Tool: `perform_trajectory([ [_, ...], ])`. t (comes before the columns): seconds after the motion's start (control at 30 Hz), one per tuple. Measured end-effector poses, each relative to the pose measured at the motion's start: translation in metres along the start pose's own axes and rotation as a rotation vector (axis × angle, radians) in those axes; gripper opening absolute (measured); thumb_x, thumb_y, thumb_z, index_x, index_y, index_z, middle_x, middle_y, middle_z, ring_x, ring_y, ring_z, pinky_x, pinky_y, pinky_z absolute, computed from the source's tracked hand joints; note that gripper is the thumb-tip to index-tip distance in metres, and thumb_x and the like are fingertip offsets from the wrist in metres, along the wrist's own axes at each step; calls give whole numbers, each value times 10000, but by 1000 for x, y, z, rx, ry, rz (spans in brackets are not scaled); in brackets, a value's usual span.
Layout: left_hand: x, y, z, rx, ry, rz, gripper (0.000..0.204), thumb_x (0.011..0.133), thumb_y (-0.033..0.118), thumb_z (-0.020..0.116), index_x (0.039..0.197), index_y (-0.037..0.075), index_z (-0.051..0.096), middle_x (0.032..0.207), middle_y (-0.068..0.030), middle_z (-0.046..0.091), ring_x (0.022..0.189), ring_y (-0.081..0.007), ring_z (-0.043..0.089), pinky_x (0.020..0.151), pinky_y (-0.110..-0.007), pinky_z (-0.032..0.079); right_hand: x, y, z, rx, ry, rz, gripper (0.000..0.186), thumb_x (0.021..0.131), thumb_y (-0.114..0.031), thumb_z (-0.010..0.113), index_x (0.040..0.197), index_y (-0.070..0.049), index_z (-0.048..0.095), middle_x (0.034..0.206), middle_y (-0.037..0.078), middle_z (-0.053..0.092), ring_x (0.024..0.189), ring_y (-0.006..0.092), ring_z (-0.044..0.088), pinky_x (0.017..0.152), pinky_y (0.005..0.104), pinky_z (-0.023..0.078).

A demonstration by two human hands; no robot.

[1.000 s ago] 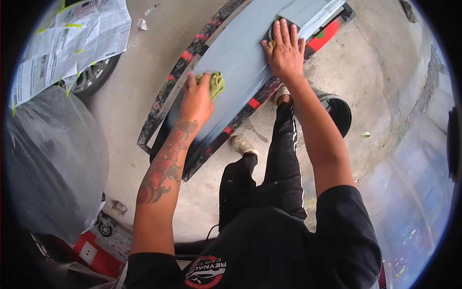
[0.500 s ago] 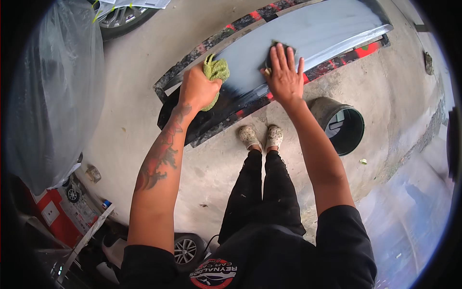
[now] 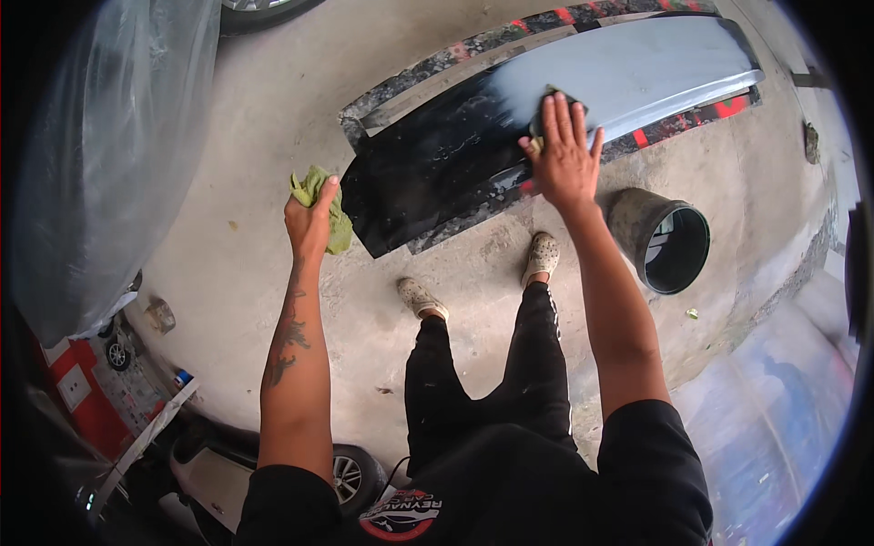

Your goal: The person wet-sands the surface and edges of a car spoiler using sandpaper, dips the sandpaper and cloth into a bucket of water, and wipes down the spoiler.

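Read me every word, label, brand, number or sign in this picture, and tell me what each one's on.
Black shirt: lettering in a round red, black and white emblem; I won't repeat printed words or brands.
Red-and-grey surface at lower left: printed marks, too small to read.
Curved panel and dark bucket: no lettering I can make out.

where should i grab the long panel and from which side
Perhaps take the long panel by its black left end, coming from the left: that end appears to jut past the speckled frame, likely leaving its edge free to grip. The left hand, holding a green cloth, is beside it.
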State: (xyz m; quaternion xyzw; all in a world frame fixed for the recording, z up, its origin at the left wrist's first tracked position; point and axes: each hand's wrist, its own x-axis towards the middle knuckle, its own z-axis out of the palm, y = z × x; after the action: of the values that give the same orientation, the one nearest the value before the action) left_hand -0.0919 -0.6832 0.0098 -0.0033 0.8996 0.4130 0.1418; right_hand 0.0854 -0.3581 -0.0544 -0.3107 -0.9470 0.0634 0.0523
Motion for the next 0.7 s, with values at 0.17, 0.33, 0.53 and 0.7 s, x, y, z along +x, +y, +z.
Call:
perform_trajectory([
  [0.17,-4,-114,-18,-126,-63,-261,495,978,445,613,766,-1,579,685,-11,543,659,-149,501,648,-380,440,-44,-101,24,43,15,-35,827,965,-613,487,1600,-129,274,1680,40,223,1544,324,188,1203,631,163],
  [0.33,-19,-164,5,-404,-550,-115,522,1038,265,553,1493,22,472,1444,-125,567,1284,-182,539,1091,-299,388,-125,-201,46,60,-303,-597,813,938,-620,525,1597,-199,300,1681,-29,204,1555,230,146,1233,578,151],
  [0.53,1,-193,6,-460,-589,-61,524,1001,310,631,1404,-17,562,1203,-50,672,1057,-135,614,945,-288,469,-76,-154,23,-46,-53,-339,787,947,-508,592,1591,-159,305,1667,22,262,1532,276,241,1215,601,158],
  [0.7,16,-210,35,-769,-637,-34,498,983,307,658,1350,-23,594,1091,-25,673,981,-126,624,890,-284,488,-134,-185,36,-90,-106,-606,745,940,-521,596,1554,-152,389,1649,11,302,1526,282,245,1210,601,190],
])
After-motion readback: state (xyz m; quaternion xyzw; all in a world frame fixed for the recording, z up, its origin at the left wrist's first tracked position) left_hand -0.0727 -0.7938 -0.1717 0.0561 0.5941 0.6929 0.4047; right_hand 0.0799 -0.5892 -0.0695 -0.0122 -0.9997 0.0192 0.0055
